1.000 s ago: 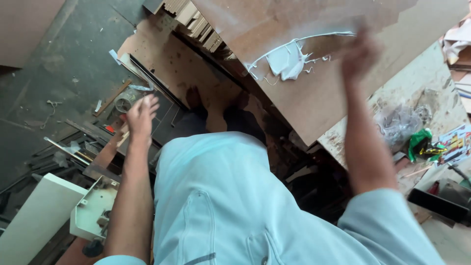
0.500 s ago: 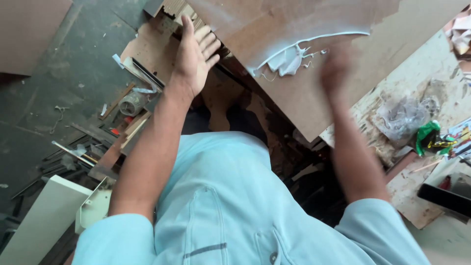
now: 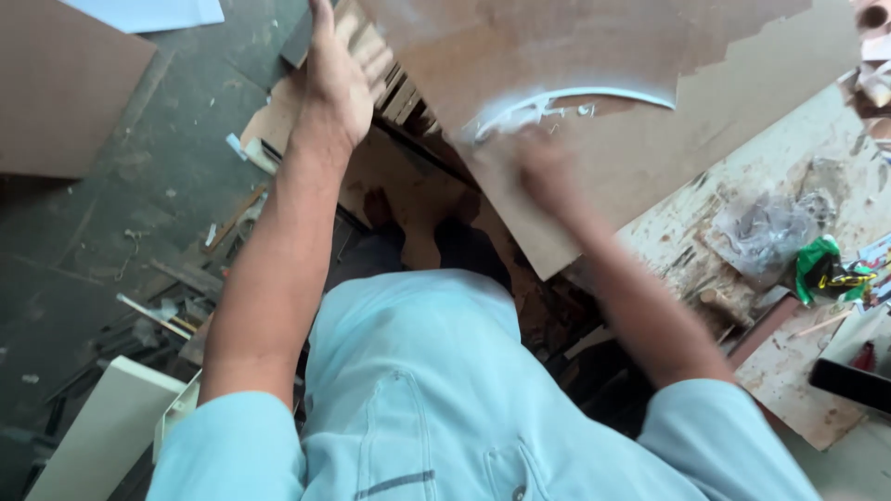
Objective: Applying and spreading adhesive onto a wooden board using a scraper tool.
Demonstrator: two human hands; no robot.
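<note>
A large brown board (image 3: pixel 650 46) lies tilted over the bench, with a white curved smear (image 3: pixel 575 97) across it. My left hand (image 3: pixel 339 83) is raised at the board's left edge with its fingers spread, next to a stack of wooden slats (image 3: pixel 399 93). It holds nothing that I can see. My right hand (image 3: pixel 548 172) rests on the board just below the white smear. It is blurred by motion, so I cannot tell whether anything is under its fingers. My light blue shirt fills the bottom of the view.
A stained workbench (image 3: pixel 687 232) at the right carries a crumpled plastic bag (image 3: pixel 766 232), a green packet (image 3: pixel 821 269) and a flat black object (image 3: pixel 849 385). A white panel (image 3: pixel 102 436) leans at bottom left; a brown sheet (image 3: pixel 65 83) lies top left. Scraps (image 3: pixel 176 315) litter the dark floor.
My left hand rose from low over the floor scraps to the board's left edge. My right hand slid down and left across the board. The white wad seen earlier is out of sight.
</note>
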